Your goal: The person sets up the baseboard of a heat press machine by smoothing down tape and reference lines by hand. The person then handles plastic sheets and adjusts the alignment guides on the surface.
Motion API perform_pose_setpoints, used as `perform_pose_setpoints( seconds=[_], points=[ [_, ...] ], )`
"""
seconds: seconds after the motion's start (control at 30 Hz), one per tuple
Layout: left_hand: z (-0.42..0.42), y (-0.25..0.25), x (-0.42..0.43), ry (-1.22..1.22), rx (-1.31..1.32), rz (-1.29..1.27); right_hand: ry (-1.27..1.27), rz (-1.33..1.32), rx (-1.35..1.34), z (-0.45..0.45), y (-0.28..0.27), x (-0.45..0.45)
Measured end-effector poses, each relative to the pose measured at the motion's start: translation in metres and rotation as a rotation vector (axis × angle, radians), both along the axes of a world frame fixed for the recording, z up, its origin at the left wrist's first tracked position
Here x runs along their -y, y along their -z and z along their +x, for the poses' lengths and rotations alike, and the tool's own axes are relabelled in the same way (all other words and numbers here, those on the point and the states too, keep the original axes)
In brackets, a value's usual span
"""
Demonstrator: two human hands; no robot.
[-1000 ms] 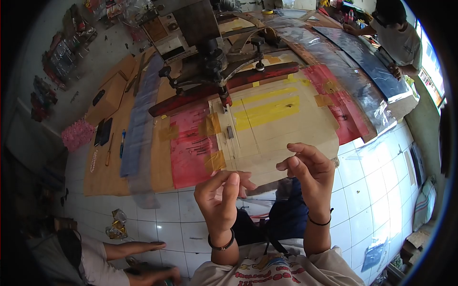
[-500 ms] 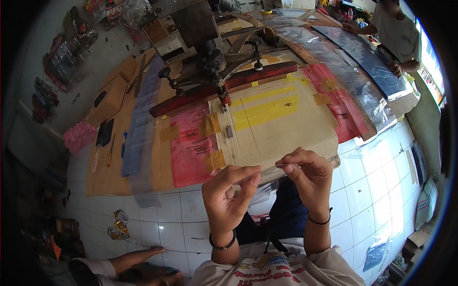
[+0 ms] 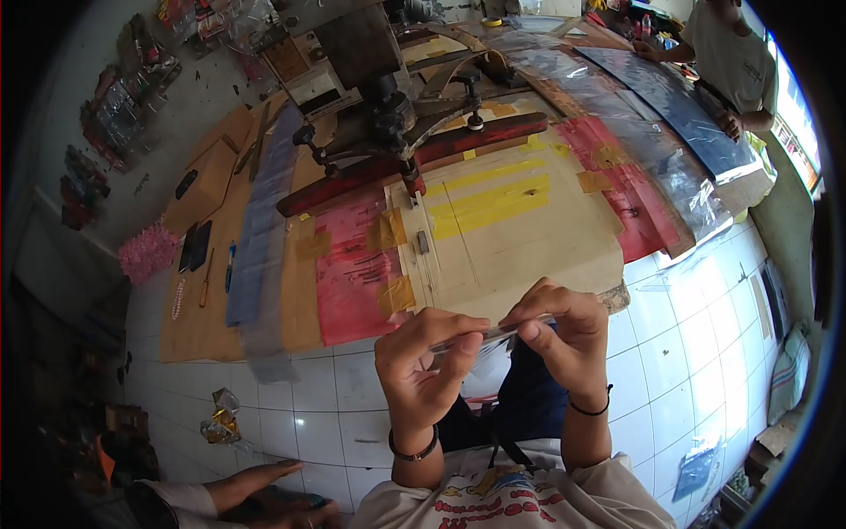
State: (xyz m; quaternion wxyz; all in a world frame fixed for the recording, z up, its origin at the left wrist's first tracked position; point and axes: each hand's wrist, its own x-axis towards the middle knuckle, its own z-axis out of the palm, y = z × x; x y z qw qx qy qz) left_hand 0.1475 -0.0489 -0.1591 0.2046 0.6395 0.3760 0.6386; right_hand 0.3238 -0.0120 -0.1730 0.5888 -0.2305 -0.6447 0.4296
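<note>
My left hand (image 3: 418, 370) and my right hand (image 3: 564, 339) are raised near the table's front edge, thumbs and fingers pinched. Between them stretches a thin, clear strip that looks like plastic film (image 3: 502, 332); its full shape is hard to make out. Both pinches close on it, the fingertips a short gap apart. Just beyond my hands lies a tan board (image 3: 546, 251) with yellow tape strips (image 3: 493, 204) and a small grey metal block (image 3: 423, 242). A machine head (image 3: 388, 106) stands over the board with a long dark red bar (image 3: 344, 172).
Red plastic sheets (image 3: 352, 282) are taped on both sides of the board. To the left lie phones (image 3: 201, 245), a screwdriver (image 3: 207, 278) and a blue pen (image 3: 230, 267). Another person (image 3: 731, 66) stands at the far right by a dark blue sheet (image 3: 656, 106). Someone's leg (image 3: 256, 483) shows at lower left.
My right hand has moved slightly left, so the gap between my fingertips has narrowed. The clear strip between them shows more plainly now. The table items stay in place.
</note>
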Motion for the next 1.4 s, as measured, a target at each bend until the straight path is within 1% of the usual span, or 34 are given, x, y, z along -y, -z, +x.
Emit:
perform_pose_setpoints(
  seconds=[0.07, 0.1, 0.27, 0.37, 0.4, 0.47, 0.5, 0.53, 0.57, 0.6, 0.67, 0.7, 0.73, 0.8, 0.83, 0.93, 1.0, 1.03, 1.13, 1.2, 1.23, 1.3, 1.33, 1.4],
  points=[
    [0.002, 0.003, 0.004, 0.019, 0.077, -0.078, -0.003, 0.004, 0.036, -0.001, -0.002, 0.002],
    [0.003, 0.004, 0.005, 0.029, 0.115, -0.118, -0.014, -0.037, 0.028, 0.0, -0.003, 0.003],
    [0.007, 0.007, 0.005, 0.06, 0.128, -0.15, -0.066, -0.215, -0.044, 0.001, -0.003, 0.009],
    [0.014, 0.008, 0.004, 0.054, 0.187, -0.13, -0.187, -0.271, -0.084, 0.006, 0.01, 0.008],
    [0.016, 0.008, 0.003, 0.048, 0.218, -0.11, -0.252, -0.251, -0.055, 0.005, 0.016, 0.01],
    [0.009, 0.009, 0.009, 0.007, 0.452, -0.007, -0.377, -0.205, 0.003, 0.004, 0.029, 0.015],
    [0.002, 0.001, 0.017, 0.076, 0.559, 0.054, -0.437, -0.082, 0.158, 0.005, 0.033, 0.014],
    [-0.008, -0.005, 0.024, 0.192, 0.731, 0.225, -0.509, -0.169, 0.194, -0.001, 0.052, 0.023],
    [-0.018, -0.011, 0.033, 0.307, 0.898, 0.393, -0.625, -0.206, 0.337, -0.003, 0.073, 0.028],
    [-0.026, -0.018, 0.041, 0.235, 0.88, 0.556, -0.739, -0.236, 0.481, -0.003, 0.099, 0.03],
    [-0.049, -0.038, 0.063, 0.201, 0.748, 0.716, -1.062, -0.454, 0.625, -0.007, 0.181, 0.038],
    [-0.061, -0.049, 0.073, 0.248, 0.674, 0.729, -1.121, -0.46, 0.746, -0.004, 0.22, 0.044],
    [-0.073, -0.061, 0.082, 0.295, 0.6, 0.742, -1.177, -0.462, 0.869, -0.004, 0.247, 0.044],
    [-0.092, -0.073, 0.098, 0.404, 0.532, 0.772, -1.05, -0.373, 0.969, -0.014, 0.266, 0.047],
    [-0.102, -0.076, 0.105, 0.378, 0.541, 0.804, -0.979, -0.328, 1.022, -0.015, 0.273, 0.047],
    [-0.122, -0.081, 0.122, 0.292, 0.576, 0.925, -0.622, -0.273, 1.169, -0.024, 0.276, 0.042],
    [-0.126, -0.084, 0.125, 0.219, 0.616, 1.031, -0.623, -0.262, 1.238, -0.03, 0.289, 0.038],
    [-0.129, -0.083, 0.127, 0.211, 0.607, 1.025, -0.624, -0.262, 1.272, -0.033, 0.298, 0.039],
    [-0.137, -0.078, 0.132, 0.176, 0.561, 0.998, -0.488, -0.272, 1.17, -0.04, 0.334, 0.045],
    [-0.134, -0.078, 0.13, 0.139, 0.508, 0.967, -0.488, -0.209, 1.203, -0.045, 0.343, 0.041],
    [-0.133, -0.079, 0.131, 0.102, 0.539, 0.96, -0.49, -0.179, 1.219, -0.048, 0.347, 0.039],
    [-0.124, -0.084, 0.133, 0.023, 0.601, 0.936, -0.497, -0.254, 1.153, -0.053, 0.354, 0.037],
    [-0.112, -0.083, 0.127, -0.021, 0.6, 0.988, -0.5, -0.292, 1.121, -0.055, 0.36, 0.036],
    [-0.093, -0.081, 0.117, -0.108, 0.596, 1.094, -0.49, -0.251, 1.1, -0.058, 0.374, 0.031]
  ],
)
